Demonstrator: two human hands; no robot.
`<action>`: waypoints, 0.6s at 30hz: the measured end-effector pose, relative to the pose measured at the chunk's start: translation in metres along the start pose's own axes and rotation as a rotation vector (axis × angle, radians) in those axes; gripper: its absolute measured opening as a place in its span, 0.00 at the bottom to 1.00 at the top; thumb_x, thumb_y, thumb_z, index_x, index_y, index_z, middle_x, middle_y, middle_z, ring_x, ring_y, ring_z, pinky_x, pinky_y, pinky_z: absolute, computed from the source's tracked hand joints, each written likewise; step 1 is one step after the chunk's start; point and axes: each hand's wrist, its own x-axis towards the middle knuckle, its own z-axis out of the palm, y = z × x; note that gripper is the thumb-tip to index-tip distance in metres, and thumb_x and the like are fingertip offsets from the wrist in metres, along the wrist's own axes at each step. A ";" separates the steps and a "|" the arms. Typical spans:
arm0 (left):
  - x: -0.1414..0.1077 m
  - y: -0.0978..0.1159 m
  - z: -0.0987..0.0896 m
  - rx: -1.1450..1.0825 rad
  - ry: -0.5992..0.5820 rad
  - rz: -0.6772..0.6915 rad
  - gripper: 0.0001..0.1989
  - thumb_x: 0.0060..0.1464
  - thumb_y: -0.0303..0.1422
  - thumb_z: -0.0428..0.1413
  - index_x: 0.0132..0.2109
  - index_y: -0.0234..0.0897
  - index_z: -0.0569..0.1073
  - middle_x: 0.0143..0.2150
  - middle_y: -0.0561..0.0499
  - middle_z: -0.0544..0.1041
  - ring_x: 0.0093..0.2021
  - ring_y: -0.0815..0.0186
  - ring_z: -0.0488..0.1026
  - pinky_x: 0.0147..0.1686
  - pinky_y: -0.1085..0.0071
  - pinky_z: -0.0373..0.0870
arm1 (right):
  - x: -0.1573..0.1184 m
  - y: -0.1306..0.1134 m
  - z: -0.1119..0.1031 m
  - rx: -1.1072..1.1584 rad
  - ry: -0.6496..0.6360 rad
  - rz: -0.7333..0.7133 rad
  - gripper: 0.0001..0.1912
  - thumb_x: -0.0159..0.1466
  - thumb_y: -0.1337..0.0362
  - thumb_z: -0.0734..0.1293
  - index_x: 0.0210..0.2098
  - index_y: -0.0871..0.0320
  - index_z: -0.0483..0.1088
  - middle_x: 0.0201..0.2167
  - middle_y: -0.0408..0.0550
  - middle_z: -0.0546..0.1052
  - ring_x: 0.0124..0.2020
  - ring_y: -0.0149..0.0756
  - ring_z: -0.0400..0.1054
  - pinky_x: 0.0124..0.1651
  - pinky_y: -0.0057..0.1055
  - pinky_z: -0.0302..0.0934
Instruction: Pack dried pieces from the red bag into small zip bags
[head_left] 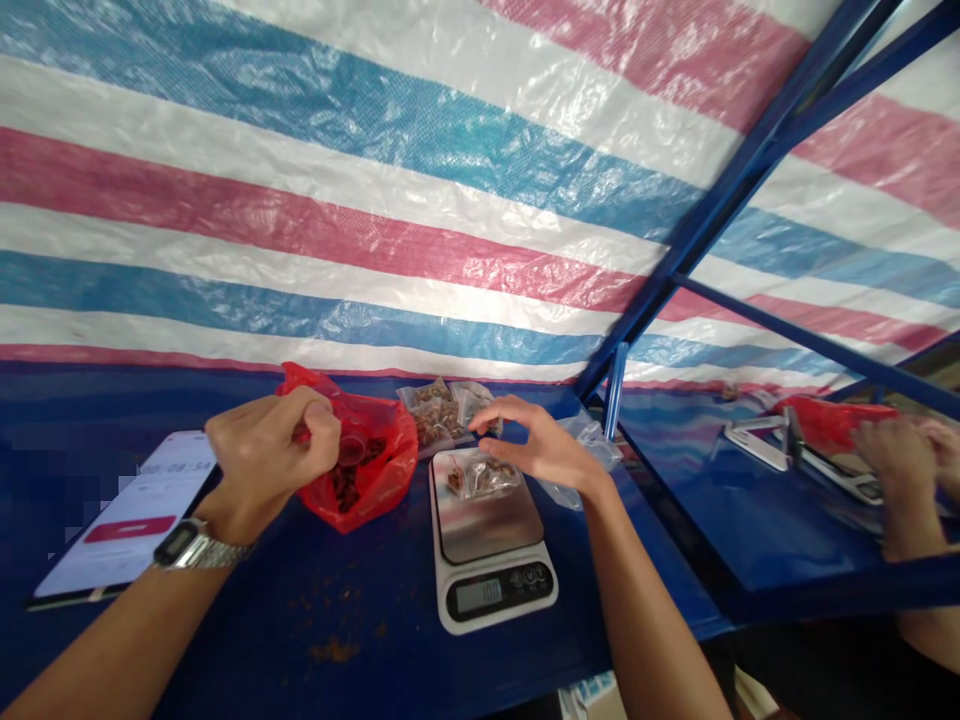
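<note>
My left hand (pixel 274 445), with a watch on the wrist, is curled closed at the left edge of an open red plastic bag (pixel 394 440). Its fingertips are turned away, so what they hold, if anything, is hidden. Dark brown dried pieces (pixel 349 485) lie inside the red bag. Over the digital kitchen scale (pixel 491 535) hovers my right hand (pixel 529 440), fingers apart. Just below those fingers, a small clear bag (pixel 484 478) with brown pieces rests on the scale's metal plate. The display seems to read 10.0.
Several filled clear bags (pixel 435 412) lie behind the scale, and clear plastic bags (pixel 589 440) lie to its right. A phone (pixel 139 515) lies at left. Brown crumbs (pixel 334 650) dot the blue table. Beyond a blue frame (pixel 705 220), another person's hands (pixel 896 455) work at right.
</note>
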 end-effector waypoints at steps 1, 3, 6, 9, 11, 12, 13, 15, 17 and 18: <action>0.001 0.000 -0.001 0.004 -0.012 -0.004 0.10 0.51 0.22 0.53 0.26 0.38 0.72 0.15 0.59 0.70 0.15 0.72 0.65 0.19 0.75 0.59 | 0.000 -0.002 -0.001 0.013 -0.035 -0.004 0.08 0.67 0.62 0.72 0.46 0.51 0.78 0.44 0.45 0.81 0.48 0.39 0.75 0.53 0.39 0.67; 0.002 0.001 -0.002 0.012 -0.013 -0.003 0.10 0.51 0.22 0.54 0.26 0.38 0.72 0.16 0.59 0.70 0.15 0.72 0.65 0.19 0.75 0.59 | -0.001 -0.006 -0.001 0.014 -0.107 -0.014 0.12 0.65 0.62 0.74 0.48 0.50 0.78 0.46 0.44 0.80 0.50 0.39 0.74 0.56 0.39 0.66; 0.001 0.000 -0.002 0.000 0.030 0.014 0.10 0.51 0.21 0.54 0.25 0.39 0.71 0.15 0.60 0.70 0.14 0.73 0.64 0.19 0.75 0.58 | -0.004 -0.007 0.002 -0.050 -0.199 -0.002 0.24 0.59 0.61 0.79 0.54 0.48 0.76 0.52 0.44 0.78 0.55 0.43 0.71 0.62 0.43 0.61; -0.003 -0.001 0.000 0.007 0.004 -0.002 0.12 0.53 0.22 0.53 0.25 0.39 0.71 0.16 0.59 0.70 0.15 0.73 0.65 0.20 0.75 0.59 | -0.006 -0.004 0.009 -0.143 -0.260 0.063 0.33 0.55 0.58 0.82 0.58 0.47 0.74 0.52 0.46 0.76 0.56 0.46 0.68 0.65 0.48 0.57; -0.006 -0.001 0.000 0.029 -0.036 -0.019 0.12 0.55 0.22 0.52 0.26 0.38 0.72 0.16 0.58 0.71 0.16 0.72 0.66 0.22 0.74 0.60 | -0.006 -0.001 0.014 -0.181 -0.268 0.095 0.31 0.54 0.57 0.82 0.56 0.49 0.75 0.48 0.46 0.76 0.54 0.47 0.67 0.65 0.49 0.55; -0.007 0.000 0.000 0.038 -0.044 -0.024 0.13 0.56 0.22 0.52 0.26 0.38 0.73 0.17 0.58 0.71 0.16 0.72 0.66 0.22 0.74 0.61 | -0.005 -0.001 0.016 -0.186 -0.267 0.095 0.29 0.55 0.57 0.82 0.54 0.50 0.76 0.47 0.46 0.76 0.54 0.47 0.67 0.66 0.49 0.54; -0.008 0.000 -0.001 0.043 -0.046 -0.025 0.13 0.57 0.22 0.51 0.26 0.38 0.73 0.17 0.57 0.72 0.17 0.71 0.66 0.23 0.73 0.61 | -0.005 0.000 0.017 -0.183 -0.265 0.085 0.26 0.56 0.57 0.82 0.52 0.51 0.76 0.46 0.47 0.77 0.54 0.47 0.67 0.65 0.49 0.54; -0.007 0.002 -0.001 0.032 -0.033 -0.020 0.14 0.58 0.23 0.51 0.26 0.39 0.72 0.17 0.58 0.73 0.17 0.71 0.66 0.23 0.72 0.61 | -0.003 0.000 0.018 -0.151 -0.252 0.054 0.21 0.58 0.59 0.80 0.50 0.52 0.77 0.47 0.47 0.78 0.54 0.46 0.67 0.64 0.48 0.55; -0.005 0.005 -0.001 -0.010 -0.036 -0.015 0.14 0.58 0.23 0.51 0.26 0.39 0.71 0.18 0.57 0.73 0.17 0.70 0.68 0.23 0.71 0.62 | -0.002 0.000 0.018 -0.084 -0.217 0.037 0.18 0.61 0.59 0.78 0.50 0.52 0.76 0.48 0.48 0.78 0.54 0.46 0.68 0.63 0.46 0.58; -0.003 0.006 -0.001 -0.051 -0.055 -0.005 0.14 0.59 0.23 0.51 0.26 0.40 0.71 0.18 0.57 0.74 0.17 0.70 0.69 0.24 0.71 0.63 | -0.002 -0.001 0.018 -0.035 -0.190 0.037 0.18 0.62 0.59 0.77 0.50 0.52 0.76 0.49 0.48 0.78 0.54 0.45 0.69 0.62 0.45 0.59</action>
